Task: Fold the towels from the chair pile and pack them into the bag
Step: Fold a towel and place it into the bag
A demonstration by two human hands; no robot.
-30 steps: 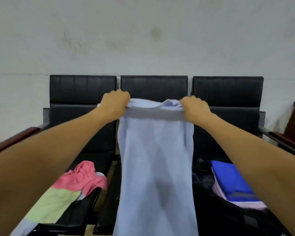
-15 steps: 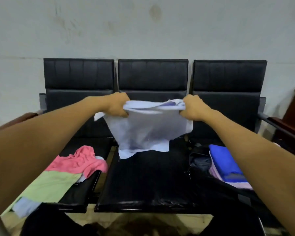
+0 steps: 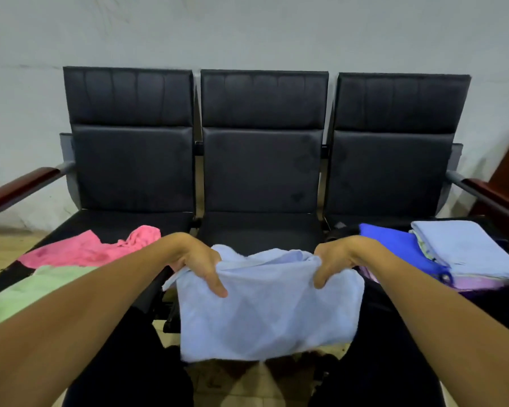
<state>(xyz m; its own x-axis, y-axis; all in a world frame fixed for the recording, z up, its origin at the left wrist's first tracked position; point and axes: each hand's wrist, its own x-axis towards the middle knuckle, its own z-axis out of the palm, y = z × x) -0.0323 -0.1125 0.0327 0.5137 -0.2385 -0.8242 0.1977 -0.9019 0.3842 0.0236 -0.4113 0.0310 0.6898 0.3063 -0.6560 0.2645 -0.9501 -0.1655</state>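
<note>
1. Loose towels [image 3: 80, 259] are lying on the left seat [image 3: 124, 223].
2. Folded stack [image 3: 465, 254] is sitting on the right seat.
3. Held towel [image 3: 265, 306] is hanging before the middle seat [image 3: 259, 230], between both piles.

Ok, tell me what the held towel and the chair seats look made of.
Light blue towel: thin, soft woven or microfibre cloth, matte; it drapes, wrinkles and lets shadows show through. Chair seats: probably black faux leather or vinyl, smooth with slight sheen and stitched panels; real leather can't be ruled out.

Green towel [image 3: 33, 292] cut by left edge. Bag [image 3: 482, 301] mostly hidden under folded stack; its shape unclear. Fingers of both hands buried behind pale blue towel [image 3: 265, 312].
</note>
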